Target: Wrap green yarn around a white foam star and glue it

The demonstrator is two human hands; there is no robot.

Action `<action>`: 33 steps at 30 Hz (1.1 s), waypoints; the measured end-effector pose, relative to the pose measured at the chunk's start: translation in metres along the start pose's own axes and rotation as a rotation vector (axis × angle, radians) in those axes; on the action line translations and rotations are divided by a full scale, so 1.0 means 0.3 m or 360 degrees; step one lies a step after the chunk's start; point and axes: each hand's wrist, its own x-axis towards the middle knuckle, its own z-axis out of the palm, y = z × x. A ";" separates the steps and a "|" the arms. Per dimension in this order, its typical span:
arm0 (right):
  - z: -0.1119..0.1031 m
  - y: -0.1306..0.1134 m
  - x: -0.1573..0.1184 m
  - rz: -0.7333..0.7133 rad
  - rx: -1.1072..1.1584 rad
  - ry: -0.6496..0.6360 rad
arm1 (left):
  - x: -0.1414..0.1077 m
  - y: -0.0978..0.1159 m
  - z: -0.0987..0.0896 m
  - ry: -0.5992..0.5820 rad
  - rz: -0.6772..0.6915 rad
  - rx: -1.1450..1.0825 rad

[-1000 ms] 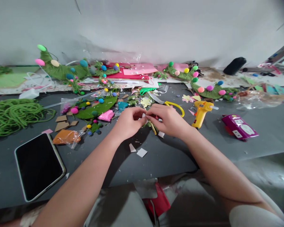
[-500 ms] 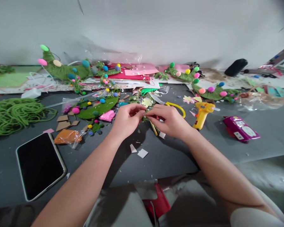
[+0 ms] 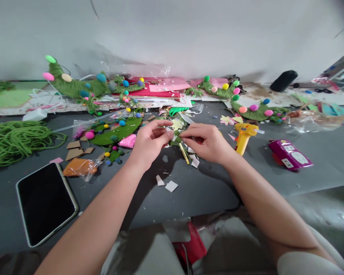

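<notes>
Near the middle of the table, my right hand pinches a small green piece between thumb and fingertips. Just left of it, my left hand has its thumb and fingers curled toward each other, with a gap between them; nothing is clearly visible in it. A thin yellow stick lies below the green piece. White scraps lie in front of the hands, and a pale yellow flower shape is behind them.
Green cord and a phone lie left, near an orange packet. A yellow glue gun and purple packet are right. Green crescents with colored balls stand along the back, beside pink and red sheets.
My hands have moved slightly apart, and the green piece shows more clearly at my right fingertips. My left fingers have opened somewhat. The whole view has shifted a little.
</notes>
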 end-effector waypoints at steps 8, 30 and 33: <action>-0.019 0.061 0.005 0.0107 0.0190 -0.0345 | -0.009 0.004 -0.020 -0.0394 -0.0125 0.0265; 0.017 -0.020 0.004 0.0548 -0.0135 -0.0231 | -0.025 -0.013 0.021 -0.0384 0.0128 0.1087; 0.018 -0.013 0.001 0.0364 -0.0091 -0.0182 | -0.017 -0.017 0.016 -0.0318 0.0142 0.0963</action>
